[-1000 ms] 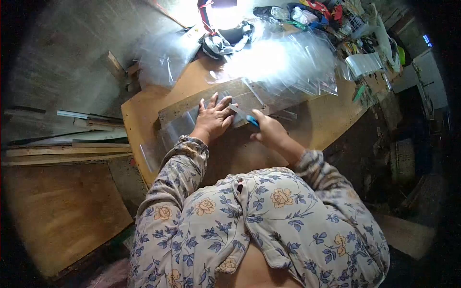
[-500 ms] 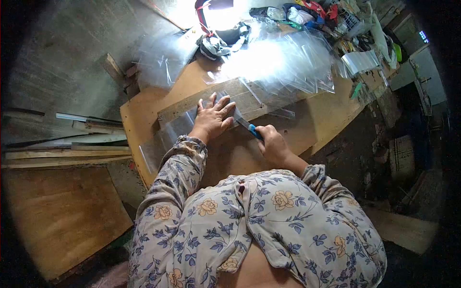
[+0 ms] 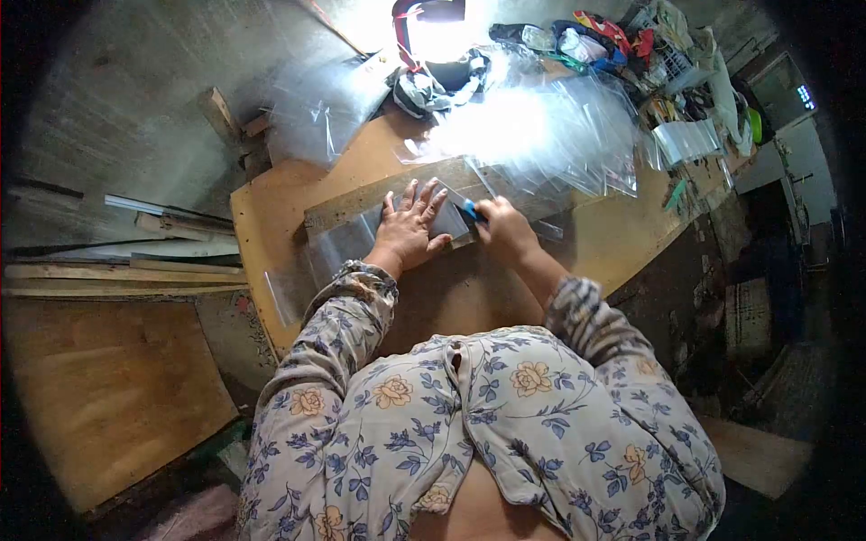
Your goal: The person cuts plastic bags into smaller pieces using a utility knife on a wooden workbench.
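Observation:
My left hand (image 3: 410, 233) lies flat with fingers spread, pressing on a clear plastic sheet (image 3: 341, 243). Beneath the sheet is a wooden board (image 3: 347, 206) set on the table. In my right hand (image 3: 508, 233), closed around its blue handle, is a utility knife (image 3: 472, 210). Its blade points away from me to the upper left, over the board just right of my left fingertips. Whether the blade touches the plastic I cannot tell.
The tan table (image 3: 622, 230) carries a heap of clear plastic bags (image 3: 586, 135), bright under a lamp (image 3: 403, 36). A bundled black-and-white bag (image 3: 433, 90) sits behind the board. Wooden strips (image 3: 126, 273) lie left of the table; assorted clutter stands at the back right.
My right hand has pushed forward, away from my body, carrying the knife further across the board. My left hand stays spread on the plastic. The whole view has shifted slightly.

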{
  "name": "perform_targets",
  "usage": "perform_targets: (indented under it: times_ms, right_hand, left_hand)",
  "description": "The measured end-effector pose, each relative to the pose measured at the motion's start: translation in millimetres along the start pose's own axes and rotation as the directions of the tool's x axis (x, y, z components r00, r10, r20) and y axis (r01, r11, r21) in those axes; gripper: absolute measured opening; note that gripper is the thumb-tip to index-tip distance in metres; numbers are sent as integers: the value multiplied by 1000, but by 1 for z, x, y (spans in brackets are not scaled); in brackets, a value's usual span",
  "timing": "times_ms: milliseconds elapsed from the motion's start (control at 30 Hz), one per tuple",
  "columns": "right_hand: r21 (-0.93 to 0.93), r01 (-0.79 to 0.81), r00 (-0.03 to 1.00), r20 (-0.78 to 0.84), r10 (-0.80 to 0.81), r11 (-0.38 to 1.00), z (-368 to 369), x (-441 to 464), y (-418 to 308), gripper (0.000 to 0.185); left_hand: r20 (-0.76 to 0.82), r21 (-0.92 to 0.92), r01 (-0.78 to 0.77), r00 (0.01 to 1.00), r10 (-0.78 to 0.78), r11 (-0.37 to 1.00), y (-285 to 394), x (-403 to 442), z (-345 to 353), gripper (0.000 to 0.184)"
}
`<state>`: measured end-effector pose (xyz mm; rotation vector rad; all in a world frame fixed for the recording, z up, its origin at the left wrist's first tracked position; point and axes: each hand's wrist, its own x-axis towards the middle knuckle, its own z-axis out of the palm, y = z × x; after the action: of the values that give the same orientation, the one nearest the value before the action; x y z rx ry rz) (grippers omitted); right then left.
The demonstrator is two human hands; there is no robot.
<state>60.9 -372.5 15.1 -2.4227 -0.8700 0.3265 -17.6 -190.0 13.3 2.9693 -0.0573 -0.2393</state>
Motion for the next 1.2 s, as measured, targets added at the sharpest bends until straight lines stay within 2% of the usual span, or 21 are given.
perform_targets:
  times_ms: [67,133,200,267,333,367,400,500,667,733,800,867,900,933,967,1000,1033,1067,1100,1133,1200]
  right_hand:
    - [-37,-111,993,-51,109,993,4,33,-2,28]
    - [13,-96,994,-58,97,995,2,48,-14,30]
    - [83,-130,991,-22,133,988,1,47,-36,39]
    - [-56,-178,974,129,184,982,9,41,-46,43]
    - [-73,-153,983,93,159,986,21,43,-42,42]
    - [-68,-95,993,62,99,993,26,49,-31,38]
    - [-61,-33,999,34,35,998,32,53,-19,35]
    - [-47,34,999,-1,-34,998,33,64,-10,29]
    - [-118,33,999,-18,-35,992,41,73,6,27]
    - [-60,26,997,-65,-30,998,34,76,10,25]
    - [-48,-8,1000,-30,6,999,16,80,15,22]
    - [78,-13,980,-197,28,997,-6,87,35,18]
    - [28,83,963,-260,-73,996,-24,95,52,20]
    - [-62,82,930,-354,-99,995,-38,105,78,21]
    - [-228,93,891,-415,-183,969,-54,115,108,20]
    - [-228,-8,912,-400,-86,974,-75,119,117,19]
    - [-344,8,845,-500,-190,939,-85,122,133,18]
    - [-347,-150,836,-544,-68,926,-92,135,165,17]
    - [-388,-189,824,-562,-70,902,-101,134,177,16]
    - [-394,-243,845,-535,-6,887,-111,133,184,20]
    - [-517,-318,793,-605,-76,795,-113,134,195,28]
  left_hand:
    - [-44,-18,4,999,-5,1000,-1,-1,8,77]
    - [-97,-27,12,995,-14,1000,-4,0,7,79]
    - [-155,-127,-5,988,-15,992,-5,-1,8,83]
    - [-228,-213,-36,974,-14,976,-9,-4,7,79]
    - [-472,-192,-171,879,62,966,-11,-13,6,70]
    - [-513,-118,-160,855,78,980,-11,-15,11,60]
    - [-515,-117,-113,856,37,987,-8,-24,11,60]
    - [-420,-111,194,880,-223,975,0,-53,7,62]
    - [-398,-194,433,785,-474,880,-26,-104,48,69]
    - [-525,-227,472,677,-515,852,-43,-122,60,70]
    - [-581,-174,658,532,-616,733,-65,-142,53,68]
    - [-594,-228,786,355,-722,574,-98,-160,71,62]
    - [-620,-328,768,264,-739,550,-136,-163,112,62]
    - [-617,-324,794,235,-751,515,-140,-167,110,49]
    - [-513,-388,768,281,-811,510,-146,-171,107,39]
    - [-404,-448,742,329,-854,498,-151,-174,105,30]
    - [-408,-448,742,326,-853,498,-149,-174,94,30]
    - [-314,-445,789,305,-899,423,-143,-173,73,23]
    - [-223,-436,829,278,-934,351,-139,-171,61,18]
    - [-230,-436,827,279,-932,355,-138,-171,56,18]
    - [-215,-547,756,287,-934,358,-138,-168,47,18]
